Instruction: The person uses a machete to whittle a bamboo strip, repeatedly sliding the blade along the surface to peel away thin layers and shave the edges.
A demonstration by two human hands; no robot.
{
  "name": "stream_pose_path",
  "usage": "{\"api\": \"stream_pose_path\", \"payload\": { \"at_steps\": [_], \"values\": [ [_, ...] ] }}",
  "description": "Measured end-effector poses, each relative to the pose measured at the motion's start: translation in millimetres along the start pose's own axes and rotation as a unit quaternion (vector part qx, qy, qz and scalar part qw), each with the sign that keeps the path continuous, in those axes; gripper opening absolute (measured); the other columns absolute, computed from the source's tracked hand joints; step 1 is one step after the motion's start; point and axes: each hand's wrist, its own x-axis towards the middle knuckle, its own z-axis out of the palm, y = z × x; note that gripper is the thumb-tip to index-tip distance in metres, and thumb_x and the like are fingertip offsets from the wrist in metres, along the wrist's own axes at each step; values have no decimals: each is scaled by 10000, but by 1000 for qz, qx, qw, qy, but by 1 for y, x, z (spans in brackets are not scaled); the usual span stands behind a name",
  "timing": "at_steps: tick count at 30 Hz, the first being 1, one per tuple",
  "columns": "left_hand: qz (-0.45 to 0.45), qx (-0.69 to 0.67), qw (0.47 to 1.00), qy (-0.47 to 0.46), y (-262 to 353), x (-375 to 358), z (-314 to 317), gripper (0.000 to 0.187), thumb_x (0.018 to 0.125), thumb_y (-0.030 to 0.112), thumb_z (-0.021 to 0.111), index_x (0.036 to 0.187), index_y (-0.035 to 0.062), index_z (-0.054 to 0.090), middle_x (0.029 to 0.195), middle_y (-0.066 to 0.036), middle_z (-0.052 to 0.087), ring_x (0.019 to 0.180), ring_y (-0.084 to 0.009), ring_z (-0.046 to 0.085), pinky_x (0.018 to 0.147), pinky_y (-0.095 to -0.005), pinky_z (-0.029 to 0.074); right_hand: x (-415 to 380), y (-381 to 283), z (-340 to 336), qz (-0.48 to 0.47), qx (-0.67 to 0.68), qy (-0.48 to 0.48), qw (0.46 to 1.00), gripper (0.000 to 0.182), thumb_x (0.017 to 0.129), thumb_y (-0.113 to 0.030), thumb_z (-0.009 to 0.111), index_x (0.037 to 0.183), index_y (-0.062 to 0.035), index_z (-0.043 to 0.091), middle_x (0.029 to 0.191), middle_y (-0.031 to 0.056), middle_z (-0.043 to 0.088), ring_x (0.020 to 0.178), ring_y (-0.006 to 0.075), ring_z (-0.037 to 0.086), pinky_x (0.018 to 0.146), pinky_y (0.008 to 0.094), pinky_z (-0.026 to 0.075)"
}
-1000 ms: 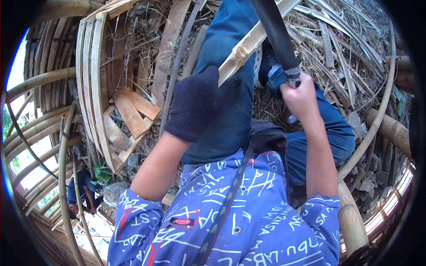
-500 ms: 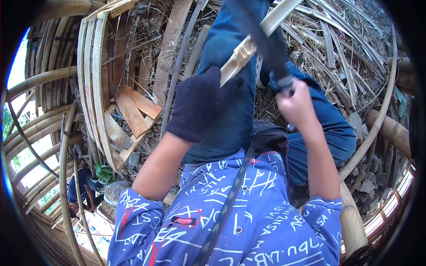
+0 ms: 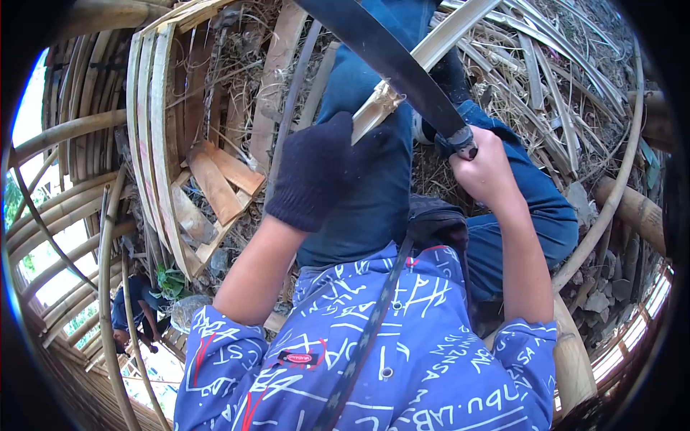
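Observation:
My left hand (image 3: 320, 169), in a dark knitted glove, is closed around the near end of a split bamboo strip (image 3: 454, 34). The strip slants up and to the right across my jeans, and a rough, splintered node (image 3: 388, 95) shows just beyond the glove. My bare right hand (image 3: 483, 164) grips the handle of a machete (image 3: 384, 54). Its long dark blade points up and left and crosses over the strip close to the node. The blade hides part of the strip and of my leg.
Light wooden slats (image 3: 149, 108) form a curved frame at left, with short board offcuts (image 3: 214, 183) inside. Split bamboo strips (image 3: 535, 79) and shavings litter the ground at upper right. A thick bamboo pole (image 3: 632, 208) lies at right. Another person (image 3: 136, 309) is at far lower left.
The machete blade has swung from steep and blurred to a lower leftward slant, now sharp and across the strip. The left hand, still on the strip, has shifted slightly left.

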Motion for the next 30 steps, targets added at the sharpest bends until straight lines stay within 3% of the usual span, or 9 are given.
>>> {"api": "stream_pose_path", "payload": {
  "at_steps": [5, 7, 9, 17, 24, 27, 28, 29, 30],
  "values": [
    [-27, -8, 1000, -12, 3, -3, -5, 481, 829, 478, 631, 696, 26, 530, 573, -223, 544, 582, -398, 590, 509, -456, 436, 8, 3, 2, 96, 115, 19, 989, 89, 698, -51, 525, 737, 28, 537, 599, 130, 541, 537, 190, 464, 551, 341, 418],
    [-18, -3, 1000, -7, 0, -2, -5, 474, 825, 472, 637, 702, 26, 534, 572, -221, 545, 581, -396, 590, 507, -452, 436, -1, -2, 12, 60, 105, 48, 992, 110, 697, -49, 521, 765, 28, 559, 632, 174, 567, 556, 234, 515, 584, 352, 446],
    [-1, 1, 1000, 0, -4, -3, -4, 467, 822, 467, 642, 708, 26, 538, 572, -219, 545, 580, -393, 590, 506, -449, 436, -6, -8, 11, 73, 71, 42, 994, 142, 686, -45, 521, 793, 30, 576, 647, 226, 559, 606, 370, 566, 601, 367, 459],
    [-3, -9, 1000, -5, -7, -5, -3, 443, 834, 467, 616, 759, 37, 537, 573, -214, 556, 582, -392, 600, 501, -460, 457, -27, -16, 30, 109, 179, 79, 975, 162, 685, -62, 531, 805, 33, 583, 630, 205, 570, 572, 347, 563, 583, 364, 454],
    [-38, -17, 999, -12, 2, -4, -6, 397, 816, 425, 654, 785, 34, 588, 654, -225, 592, 641, -400, 607, 552, -463, 458, -36, -26, 23, 109, 54, 112, 986, 125, 705, -107, 556, 765, 3, 555, 673, 241, 584, 697, 454, 568, 605, 431, 460],
    [-30, -35, 999, -4, -4, -7, -4, 370, 821, 396, 655, 813, 31, 594, 678, -226, 600, 662, -403, 608, 566, -463, 462, -37, -19, 24, 96, 117, 97, 984, 121, 702, -103, 569, 766, -1, 558, 673, 245, 579, 703, 458, 562, 595, 420, 462],
    [-16, -32, 999, -3, -6, -8, -3, 401, 839, 426, 620, 804, 29, 574, 643, -226, 589, 638, -405, 607, 556, -474, 462, -39, -17, 27, 66, 136, 107, 983, 141, 714, -118, 620, 767, 2, 568, 635, 196, 592, 608, 363, 609, 565, 367, 459],
    [-1, -30, 1000, -3, -7, -8, -3, 435, 857, 455, 586, 795, 26, 553, 607, -227, 579, 613, -407, 605, 545, -486, 462, -42, -16, 29, 62, 137, 109, 983, 141, 714, -118, 620, 767, 2, 568, 635, 196, 592, 608, 363, 609, 565, 367, 459],
    [0, -29, 1000, 0, -6, -7, -6, 435, 857, 455, 586, 795, 26, 553, 607, -227, 579, 613, -407, 605, 545, -486, 462, -45, -19, 30, 70, 169, 113, 977, 158, 724, -130, 648, 771, 4, 578, 621, 156, 597, 581, 268, 599, 555, 337, 452]
  ]
}}
